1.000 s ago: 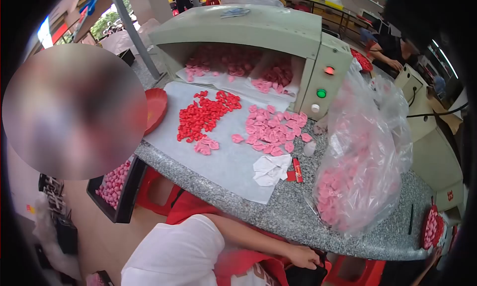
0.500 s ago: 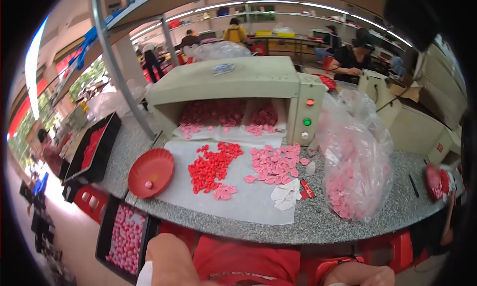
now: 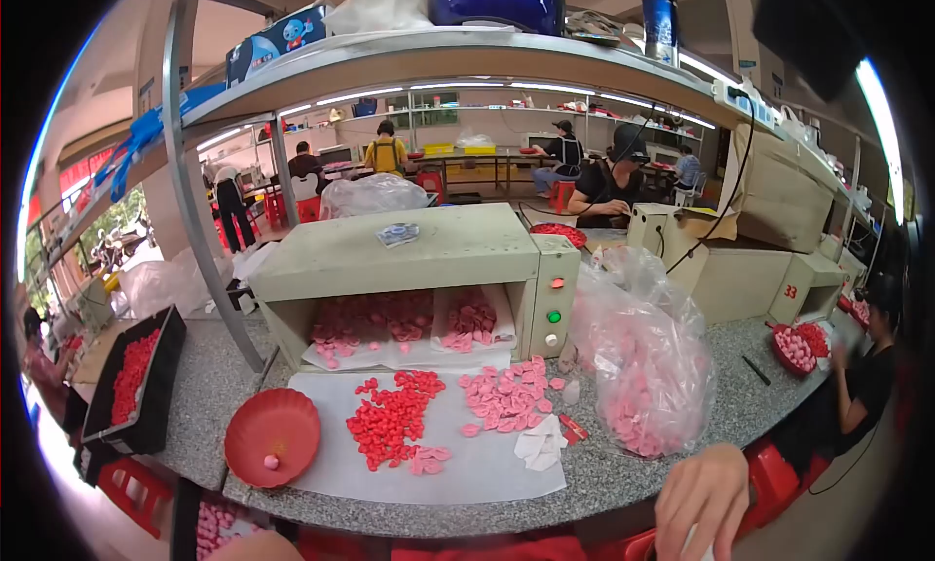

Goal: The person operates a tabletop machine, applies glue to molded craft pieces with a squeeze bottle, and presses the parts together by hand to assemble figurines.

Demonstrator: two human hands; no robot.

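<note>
My right hand point(image 3: 703, 498) hangs at the table's front edge, low on the right. Its fingers point down and curl in around a bit of something white that I cannot make out; the fingertips run close to the bottom border. Of my left side only a strip of bare skin shows at the lower border, and no left hand is visible. On a white paper sheet point(image 3: 390, 488) lie small glossy red pieces point(image 3: 385, 434) and flat pink pieces point(image 3: 506, 395). A red fluted bowl point(image 3: 282, 425) holds one pink ball. A crumpled white tissue point(image 3: 541, 444) lies beside a small red packet point(image 3: 573, 429).
A pale green oven-like box point(image 3: 390, 259) with pink pieces inside stands behind the sheet. A clear plastic bag point(image 3: 648, 366) of pink pieces sits at its right. Black trays point(image 3: 161, 386) are at left. A metal-framed shelf point(image 3: 438, 50) crosses above. Several people work nearby.
The head view has tilted up, so the table sits lower and the upper shelf shows. My right hand has risen to the table's front edge; the skin at lower left has mostly dropped out of view.
</note>
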